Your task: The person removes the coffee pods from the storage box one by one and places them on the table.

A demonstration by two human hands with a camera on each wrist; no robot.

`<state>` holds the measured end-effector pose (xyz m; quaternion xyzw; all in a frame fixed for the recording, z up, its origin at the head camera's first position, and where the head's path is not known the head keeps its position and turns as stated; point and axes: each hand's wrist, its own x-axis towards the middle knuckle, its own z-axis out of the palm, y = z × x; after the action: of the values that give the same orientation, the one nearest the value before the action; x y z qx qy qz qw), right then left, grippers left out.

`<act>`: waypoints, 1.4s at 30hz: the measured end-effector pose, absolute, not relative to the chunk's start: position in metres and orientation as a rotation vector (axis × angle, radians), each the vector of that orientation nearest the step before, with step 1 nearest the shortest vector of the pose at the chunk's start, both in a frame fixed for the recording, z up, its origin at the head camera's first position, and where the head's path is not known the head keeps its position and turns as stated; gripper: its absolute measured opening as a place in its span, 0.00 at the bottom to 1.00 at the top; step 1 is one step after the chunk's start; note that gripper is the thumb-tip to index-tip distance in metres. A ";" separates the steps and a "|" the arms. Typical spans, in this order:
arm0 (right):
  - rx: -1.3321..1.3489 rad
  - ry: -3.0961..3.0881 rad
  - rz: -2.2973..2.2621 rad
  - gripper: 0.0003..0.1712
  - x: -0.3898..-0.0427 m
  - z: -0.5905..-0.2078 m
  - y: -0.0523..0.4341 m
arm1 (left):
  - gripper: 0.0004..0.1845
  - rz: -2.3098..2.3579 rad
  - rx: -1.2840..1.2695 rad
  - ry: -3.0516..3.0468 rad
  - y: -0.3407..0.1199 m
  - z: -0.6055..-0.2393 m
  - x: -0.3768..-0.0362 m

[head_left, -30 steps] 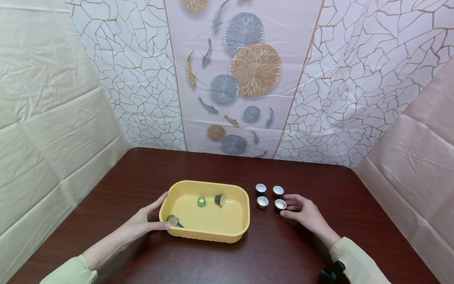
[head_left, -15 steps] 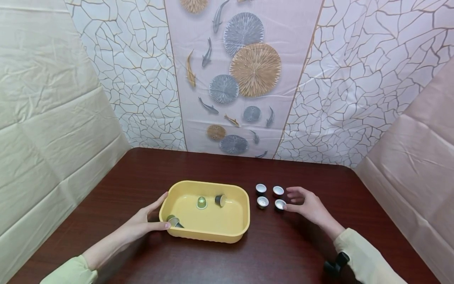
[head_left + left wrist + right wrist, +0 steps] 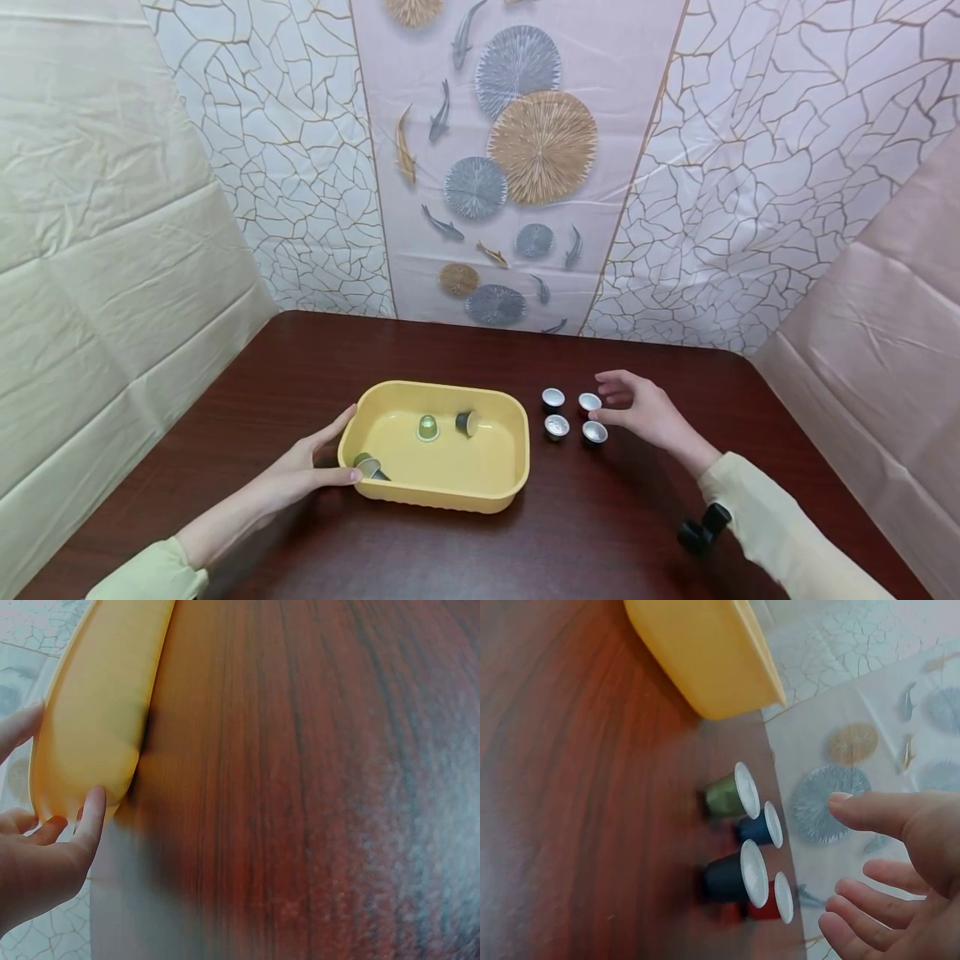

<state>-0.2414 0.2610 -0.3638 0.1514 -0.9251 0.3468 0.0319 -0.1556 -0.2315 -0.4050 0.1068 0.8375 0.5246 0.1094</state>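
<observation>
My left hand (image 3: 307,467) holds the left end of a yellow plastic tub (image 3: 450,493), thumb along its near wall and fingers round the end. Inside lie several coffee capsules: an upturned green capsule (image 3: 427,427), a dark capsule (image 3: 461,422) on its side, and others in the near left corner, partly hidden. Right of the tub, a green capsule (image 3: 724,796), a blue capsule (image 3: 754,830), a black capsule (image 3: 725,879) and a red capsule (image 3: 763,910) stand lid up in two rows. Beside the back right one, my right hand (image 3: 648,412) hovers with fingers spread, holding nothing.
A dark reddish-brown wooden table (image 3: 562,533) bears everything. Behind it hangs a patterned curtain (image 3: 480,250), and plain pale cloth (image 3: 112,292) walls the left side. A black strap clip (image 3: 703,529) hangs at the right sleeve.
My right hand has moved from the front right capsule away to the back right one, its fingers coming off the front capsule. The left hand and the tub have stayed in place.
</observation>
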 end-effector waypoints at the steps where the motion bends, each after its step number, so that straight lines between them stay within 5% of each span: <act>1: 0.473 -2.851 1.066 0.35 -0.242 -0.361 0.259 | 0.50 1.539 0.312 2.466 -0.232 -0.405 -0.156; 20: 0.619 -2.852 1.050 0.34 -0.261 -0.334 0.211 | 0.51 1.539 0.284 2.444 -0.231 -0.405 -0.156; 42: 1.140 -2.759 1.007 0.33 -0.275 -0.323 0.143 | 0.52 1.545 0.276 2.444 -0.231 -0.404 -0.157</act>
<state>-0.2751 0.1426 -0.3227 0.3619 -0.8757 0.3196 -0.0047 -0.1566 -0.2308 -0.4036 0.0943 0.8356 0.5281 0.1181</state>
